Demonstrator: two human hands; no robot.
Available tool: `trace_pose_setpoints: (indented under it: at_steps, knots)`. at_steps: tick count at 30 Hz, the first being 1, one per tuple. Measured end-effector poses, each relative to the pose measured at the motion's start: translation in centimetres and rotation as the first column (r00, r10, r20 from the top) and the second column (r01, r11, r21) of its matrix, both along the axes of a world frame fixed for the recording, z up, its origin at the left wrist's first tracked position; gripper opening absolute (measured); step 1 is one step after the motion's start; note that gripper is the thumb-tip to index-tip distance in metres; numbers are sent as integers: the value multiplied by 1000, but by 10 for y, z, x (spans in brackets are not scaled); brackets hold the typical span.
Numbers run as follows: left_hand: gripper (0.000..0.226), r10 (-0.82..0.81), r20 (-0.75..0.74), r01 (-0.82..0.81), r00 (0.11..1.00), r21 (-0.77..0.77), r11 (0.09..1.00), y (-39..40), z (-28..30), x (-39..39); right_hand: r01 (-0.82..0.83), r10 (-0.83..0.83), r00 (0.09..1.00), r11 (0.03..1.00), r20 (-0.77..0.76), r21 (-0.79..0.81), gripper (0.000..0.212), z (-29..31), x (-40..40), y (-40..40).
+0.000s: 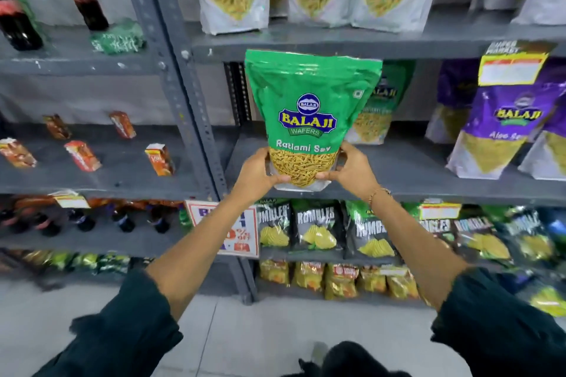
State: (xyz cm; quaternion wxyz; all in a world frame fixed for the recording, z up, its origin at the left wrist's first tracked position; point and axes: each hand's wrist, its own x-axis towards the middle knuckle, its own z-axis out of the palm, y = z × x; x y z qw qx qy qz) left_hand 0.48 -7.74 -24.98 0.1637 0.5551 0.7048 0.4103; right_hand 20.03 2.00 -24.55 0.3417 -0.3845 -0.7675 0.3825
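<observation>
Ratlami Sev pouch is upright, label out, base at the front lip of the middle shelf. Can't tell if it rests on the lip or hangs just clear. Left hand and right hand are both clamped on its bottom corners, thumbs on the front.

Risks, my read:
- The grip is low and the bag is tall, so the top can flop or fold forward.
- A base set too near the lip tips off toward the black chip bags below.
- The top edge sits just under the upper shelf lip, so any lift snags there.

Room:
- Bare shelf floor runs left of the bag up to the grey upright.
- Second green pouch is just behind on the right.
- Purple pouches are well apart, further right.
</observation>
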Motion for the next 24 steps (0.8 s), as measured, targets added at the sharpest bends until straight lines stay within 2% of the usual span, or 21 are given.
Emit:
trace_pose_setpoints:
  at_steps: [10,16,24]
  knots:
    - [61,25,22,-21,999,-185,983,101,-44,-29,45,-32,995,988,94,-145,72,-42,-37,91]
    - [58,56,18,-50,998,-224,973,144,-57,-46,42,-25,995,983,100,-179,69,-56,-54,132]
    - [63,109,103,-81,989,-245,966,161,-71,-71,-7,28,995,979,98,-204,72,-63,-79,155]
